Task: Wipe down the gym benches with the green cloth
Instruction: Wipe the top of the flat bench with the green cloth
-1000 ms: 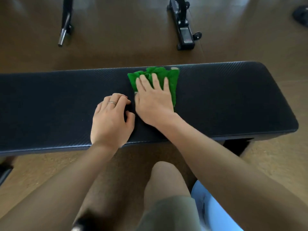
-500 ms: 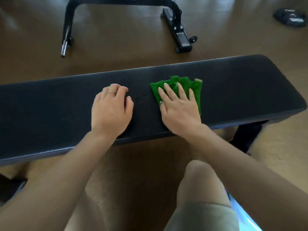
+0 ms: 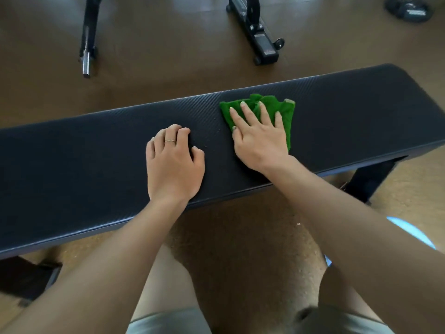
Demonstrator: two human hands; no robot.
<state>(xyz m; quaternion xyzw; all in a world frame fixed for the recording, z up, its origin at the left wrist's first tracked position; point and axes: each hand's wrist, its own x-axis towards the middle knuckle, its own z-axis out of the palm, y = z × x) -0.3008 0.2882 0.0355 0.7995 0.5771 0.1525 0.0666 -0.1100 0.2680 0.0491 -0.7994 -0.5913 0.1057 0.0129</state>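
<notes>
Head view: long black padded bench [image 3: 96, 165] runs across frame, textured surface, tilted slightly up to the right. Green cloth [image 3: 284, 109] lies crumpled on the surface, right of centre, near the far edge. Right hand [image 3: 261, 141] flat on top of the cloth, palm down, fingers [image 3: 249, 114] straight and spread, pressing it onto the pad; nothing gripped. Left hand [image 3: 173, 165] rests on the bare surface just left of the cloth, apart from it, fingers curled under at the tips, holding nothing; thin ring [image 3: 170, 140] on one finger. A few small droplets [image 3: 212, 138] on the pad between the hands. Bench leg [image 3: 370, 177] visible lower right. Black equipment frame [image 3: 260, 39] on the brown floor [image 3: 168, 56] beyond the bench. Person's knees below the near edge.
</notes>
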